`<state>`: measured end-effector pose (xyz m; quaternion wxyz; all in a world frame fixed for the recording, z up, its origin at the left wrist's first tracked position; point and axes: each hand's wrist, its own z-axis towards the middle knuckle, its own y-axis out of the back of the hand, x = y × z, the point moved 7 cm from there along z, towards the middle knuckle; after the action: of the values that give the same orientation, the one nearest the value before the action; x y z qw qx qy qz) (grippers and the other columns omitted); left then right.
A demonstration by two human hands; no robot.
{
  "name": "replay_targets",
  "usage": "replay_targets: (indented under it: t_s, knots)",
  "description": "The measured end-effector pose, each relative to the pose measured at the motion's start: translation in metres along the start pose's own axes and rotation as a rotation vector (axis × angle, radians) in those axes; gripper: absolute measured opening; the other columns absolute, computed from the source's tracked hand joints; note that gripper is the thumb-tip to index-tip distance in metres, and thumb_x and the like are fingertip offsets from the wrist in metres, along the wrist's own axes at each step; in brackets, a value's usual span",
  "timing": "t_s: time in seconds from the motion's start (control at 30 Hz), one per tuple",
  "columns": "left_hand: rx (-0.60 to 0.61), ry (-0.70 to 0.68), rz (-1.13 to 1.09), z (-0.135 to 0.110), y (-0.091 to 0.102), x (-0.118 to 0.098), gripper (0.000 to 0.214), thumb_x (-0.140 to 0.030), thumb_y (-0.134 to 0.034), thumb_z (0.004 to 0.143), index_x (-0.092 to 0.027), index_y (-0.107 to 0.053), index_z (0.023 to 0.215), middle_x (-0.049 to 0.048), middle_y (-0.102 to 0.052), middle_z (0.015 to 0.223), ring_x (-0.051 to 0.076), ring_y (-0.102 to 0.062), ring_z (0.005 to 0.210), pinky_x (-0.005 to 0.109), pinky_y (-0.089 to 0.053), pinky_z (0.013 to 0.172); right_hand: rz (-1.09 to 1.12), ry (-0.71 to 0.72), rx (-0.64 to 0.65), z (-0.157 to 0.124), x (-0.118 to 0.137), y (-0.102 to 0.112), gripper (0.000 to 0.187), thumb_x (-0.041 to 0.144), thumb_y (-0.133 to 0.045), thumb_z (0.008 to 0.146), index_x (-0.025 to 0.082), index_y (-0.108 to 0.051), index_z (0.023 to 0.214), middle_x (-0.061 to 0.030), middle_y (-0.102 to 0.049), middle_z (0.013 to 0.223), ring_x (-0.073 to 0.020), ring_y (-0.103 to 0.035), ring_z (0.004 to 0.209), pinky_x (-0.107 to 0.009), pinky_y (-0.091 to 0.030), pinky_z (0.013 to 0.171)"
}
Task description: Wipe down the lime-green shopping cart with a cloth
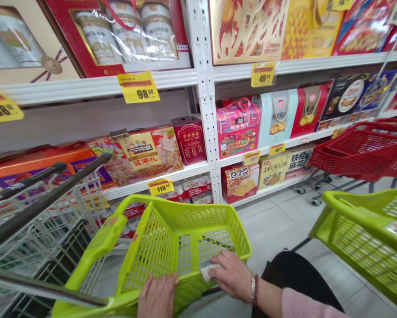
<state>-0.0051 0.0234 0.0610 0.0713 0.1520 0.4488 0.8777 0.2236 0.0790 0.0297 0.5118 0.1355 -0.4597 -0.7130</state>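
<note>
A lime-green plastic shopping basket [158, 247] sits on a cart frame right in front of me. My left hand [158, 295] lies on the basket's near rim with its fingers curled over the edge. My right hand [230, 276], with a bracelet at the wrist, rests inside the basket near its right wall and presses a small pale cloth [207, 270] against the basket's floor with closed fingers. The basket holds nothing else that I can see.
A metal wire trolley [36, 221] with black handles stands at my left. Another lime-green basket [374, 234] is at the right, with a red basket cart [360, 150] behind it. White shelves [205, 110] with boxed gift goods and yellow price tags fill the background.
</note>
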Motion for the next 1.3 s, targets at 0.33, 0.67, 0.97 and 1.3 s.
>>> replay_targets:
  t_s: [0.33,0.67,0.97,1.3]
  knots:
    - [0.026,0.039,-0.023,0.004,-0.004,-0.006,0.018,-0.024,-0.054,0.098,-0.028,-0.065,0.111,-0.0061,-0.075,0.090,0.016,-0.069,0.086,0.046,-0.033,0.109,-0.025,-0.101,-0.076,-0.009,-0.012,0.006,0.039,0.004,-0.060,0.074,0.025,-0.059,0.106,-0.0055,-0.060,0.111,-0.0245,-0.048,0.093,-0.038,-0.041,0.079]
    - [0.033,0.025,0.010,0.001,-0.005,0.002,0.020,-0.023,-0.053,0.098,-0.029,-0.067,0.110,-0.0056,-0.075,0.088,0.015,-0.068,0.085,0.043,-0.033,0.110,0.013,-0.042,0.036,0.027,0.016,-0.034,0.039,0.013,-0.069,0.077,0.030,-0.060,0.111,-0.0030,-0.060,0.116,-0.0239,-0.048,0.095,-0.036,-0.042,0.081]
    - [0.032,-0.003,0.006,0.001,0.000,0.002,0.020,-0.022,-0.058,0.095,-0.029,-0.066,0.112,-0.0072,-0.077,0.092,0.015,-0.070,0.086,0.043,-0.032,0.109,0.003,-0.054,-0.018,-0.012,-0.013,0.007,0.038,0.005,-0.060,0.078,0.027,-0.061,0.109,-0.0048,-0.060,0.113,-0.0227,-0.048,0.093,-0.034,-0.042,0.078]
    - [0.070,0.058,-0.014,0.006,-0.006,-0.011,0.020,-0.022,-0.054,0.097,-0.029,-0.067,0.110,-0.0073,-0.076,0.090,0.016,-0.069,0.088,0.044,-0.031,0.110,0.019,-0.051,-0.034,0.046,0.031,-0.045,0.035,0.011,-0.069,0.074,0.029,-0.062,0.104,-0.0025,-0.061,0.111,-0.0232,-0.047,0.091,-0.035,-0.041,0.075]
